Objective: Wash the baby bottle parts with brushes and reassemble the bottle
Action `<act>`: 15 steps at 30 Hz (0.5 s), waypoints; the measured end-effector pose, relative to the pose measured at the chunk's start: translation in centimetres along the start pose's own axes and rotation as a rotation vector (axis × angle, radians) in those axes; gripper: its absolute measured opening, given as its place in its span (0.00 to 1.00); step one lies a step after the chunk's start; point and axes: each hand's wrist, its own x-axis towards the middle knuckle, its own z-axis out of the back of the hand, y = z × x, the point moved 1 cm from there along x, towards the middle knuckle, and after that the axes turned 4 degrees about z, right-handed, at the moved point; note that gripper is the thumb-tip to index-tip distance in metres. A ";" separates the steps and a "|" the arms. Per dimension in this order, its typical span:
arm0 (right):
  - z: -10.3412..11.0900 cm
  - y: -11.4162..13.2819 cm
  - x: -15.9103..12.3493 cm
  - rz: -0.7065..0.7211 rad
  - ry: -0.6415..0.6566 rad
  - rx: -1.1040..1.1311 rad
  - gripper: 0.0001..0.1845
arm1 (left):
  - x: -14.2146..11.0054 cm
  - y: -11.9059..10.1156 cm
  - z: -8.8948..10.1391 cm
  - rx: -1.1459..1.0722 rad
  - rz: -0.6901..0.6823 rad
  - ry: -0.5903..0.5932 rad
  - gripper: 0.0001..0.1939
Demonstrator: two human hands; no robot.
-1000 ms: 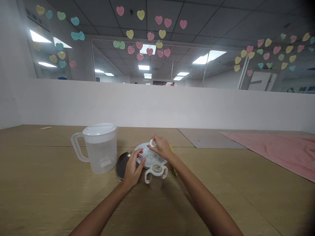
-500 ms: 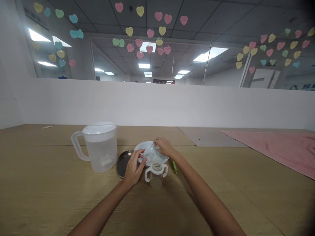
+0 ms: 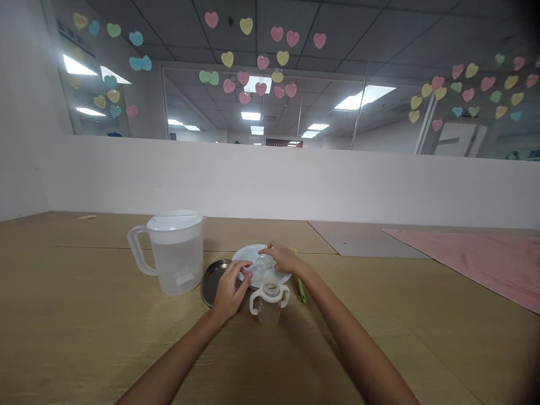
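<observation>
White and clear plastic crowd the middle of the tan wood-grain counter (image 3: 76, 292), where two hands work over one white plate (image 3: 248, 252). On the plate rests one clear domed piece (image 3: 264, 269), too glassy to identify more exactly. The left hand (image 3: 230, 289) curls its fingers against the piece's left side, while the right hand (image 3: 286, 259) reaches over from the far right and bends its fingers down onto the top. Together they grasp it lightly; neither hand is clenched into a fist or released.

Just in front of the plate stands one clear baby bottle (image 3: 269, 310), upright and uncapped, with two white handles and a white collar. One round steel lid (image 3: 214, 281) lies flat beside the plate, left of the left hand. Farther left stands one clear plastic pitcher (image 3: 175, 267) with a white lid, holding water. One yellow-green strip (image 3: 301, 291) lies just right of the plate. Well to the right are one pink cloth (image 3: 464, 264) and one grey mat (image 3: 358, 239). One small wooden stick (image 3: 86, 216) lies at the far left. Beyond the white partition (image 3: 270, 180), dozens of paper hearts (image 3: 261, 62) dot the glass, too many to count exactly.
</observation>
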 end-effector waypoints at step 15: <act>-0.8 -0.3 0.5 -0.432 -0.167 0.161 0.15 | 2.1 4.0 6.6 0.483 -0.140 -0.481 0.08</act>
